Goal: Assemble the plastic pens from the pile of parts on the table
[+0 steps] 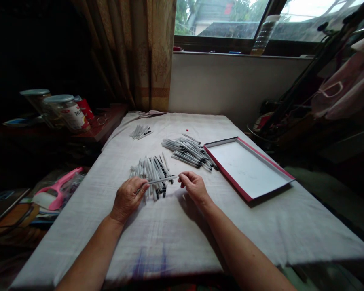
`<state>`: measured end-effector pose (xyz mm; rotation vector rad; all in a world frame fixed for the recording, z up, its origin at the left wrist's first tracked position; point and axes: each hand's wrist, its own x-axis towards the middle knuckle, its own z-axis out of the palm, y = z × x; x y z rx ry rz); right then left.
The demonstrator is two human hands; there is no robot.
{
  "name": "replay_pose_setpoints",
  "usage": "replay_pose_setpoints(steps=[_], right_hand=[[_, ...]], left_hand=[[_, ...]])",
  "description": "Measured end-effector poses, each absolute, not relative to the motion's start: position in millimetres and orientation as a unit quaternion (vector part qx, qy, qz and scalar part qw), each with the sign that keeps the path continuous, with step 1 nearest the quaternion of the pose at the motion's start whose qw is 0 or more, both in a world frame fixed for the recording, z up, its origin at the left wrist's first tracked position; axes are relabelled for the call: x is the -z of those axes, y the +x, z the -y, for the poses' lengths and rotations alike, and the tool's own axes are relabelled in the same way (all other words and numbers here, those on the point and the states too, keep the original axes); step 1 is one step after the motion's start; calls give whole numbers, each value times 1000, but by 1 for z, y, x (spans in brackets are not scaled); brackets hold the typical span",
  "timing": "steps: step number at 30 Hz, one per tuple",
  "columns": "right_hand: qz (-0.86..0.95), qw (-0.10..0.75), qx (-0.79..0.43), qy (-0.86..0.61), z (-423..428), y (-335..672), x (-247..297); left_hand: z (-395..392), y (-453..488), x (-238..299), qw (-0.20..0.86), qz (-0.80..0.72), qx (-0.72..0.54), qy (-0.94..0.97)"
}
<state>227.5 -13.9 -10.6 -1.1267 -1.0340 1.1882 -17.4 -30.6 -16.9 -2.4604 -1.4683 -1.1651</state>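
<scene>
Both my hands hold one thin grey pen barrel (163, 179) level above the cloth-covered table (176, 238). My left hand (128, 198) pinches its left end with fingers curled. My right hand (194, 186) pinches the right end between thumb and fingertips. Just beyond the hands lies a heap of grey pen barrels with black tips (151, 169). A second, larger heap of pens (188, 151) lies farther back to the right. A small third bunch (140, 131) sits near the table's far left.
A shallow white tray with a red rim (262, 194) lies on the table's right side. On a low shelf to the left stand lidded jars (67, 111); a pink-handled tool (56, 192) lies lower down. Curtain and window are behind, clutter at right.
</scene>
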Motion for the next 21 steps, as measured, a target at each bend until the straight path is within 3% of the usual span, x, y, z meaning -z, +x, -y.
replay_pose_setpoints(steps=[7, 10, 21], right_hand=[[278, 663, -446, -532, -7, 260, 9], [297, 671, -432, -525, -10, 257, 5], [574, 525, -295, -555, 5, 209, 22]], left_hand=[[24, -37, 18, 41, 532, 402, -745], [23, -41, 18, 41, 549, 409, -728], [26, -34, 22, -7, 558, 415, -718]])
